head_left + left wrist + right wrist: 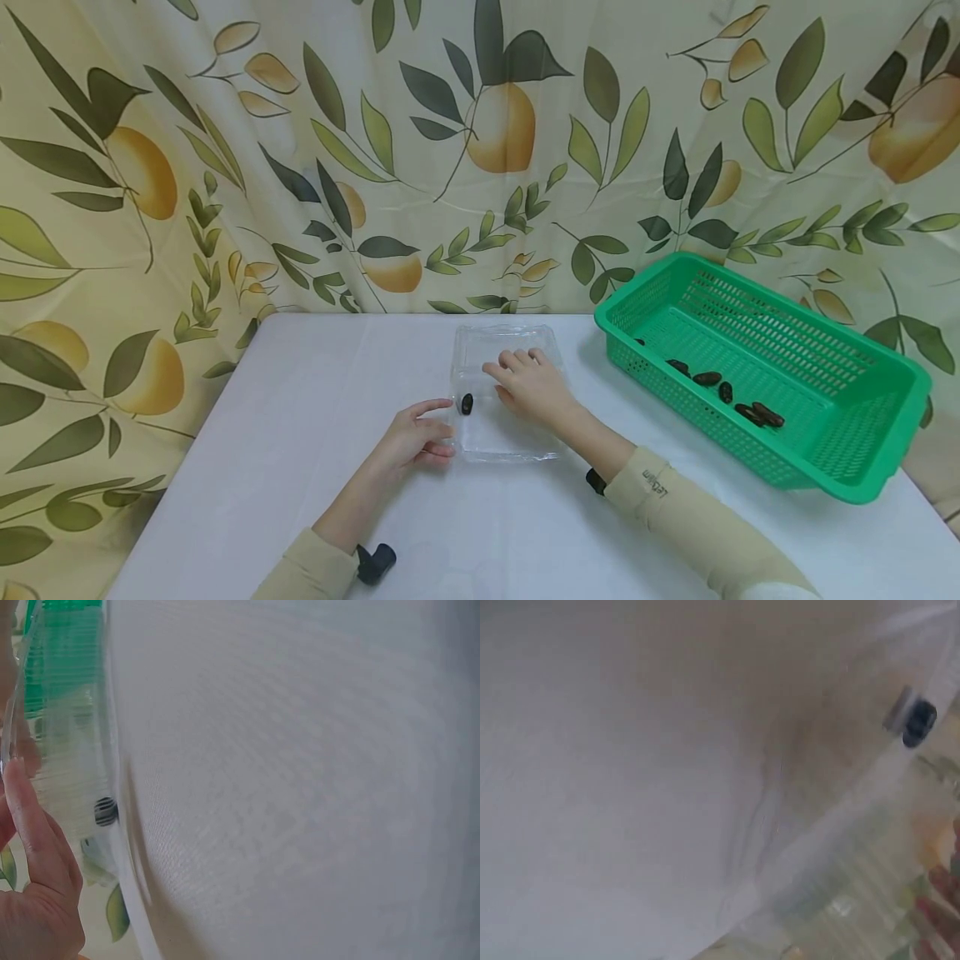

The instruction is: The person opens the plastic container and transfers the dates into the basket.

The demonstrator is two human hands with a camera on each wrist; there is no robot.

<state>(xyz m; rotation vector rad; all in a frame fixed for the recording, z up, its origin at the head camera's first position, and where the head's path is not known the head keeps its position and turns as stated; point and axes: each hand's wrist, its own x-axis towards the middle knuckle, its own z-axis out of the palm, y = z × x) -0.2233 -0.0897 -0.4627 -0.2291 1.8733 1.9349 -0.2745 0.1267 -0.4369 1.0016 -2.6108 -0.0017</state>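
A clear plastic box [498, 440] lies on the table with its lid folded back, and a single dark date [467, 404] sits inside near its left side. My left hand [416, 435] is at the box's left edge, its index finger stretched along the side. In the left wrist view, that hand [41, 859] touches the clear plastic wall, with the date [106, 811] visible through it. Over the middle of the box hovers my right hand [531, 385], fingers spread and loosely bent, with nothing seen between them. The right wrist view is blurred but shows the date [919, 723].
To the right stands a green perforated basket [675, 398] with several dates [707, 379] along its near side. A white cloth [300, 400] covers the table. A fruit-patterned curtain [420, 217] hangs behind the far edge.
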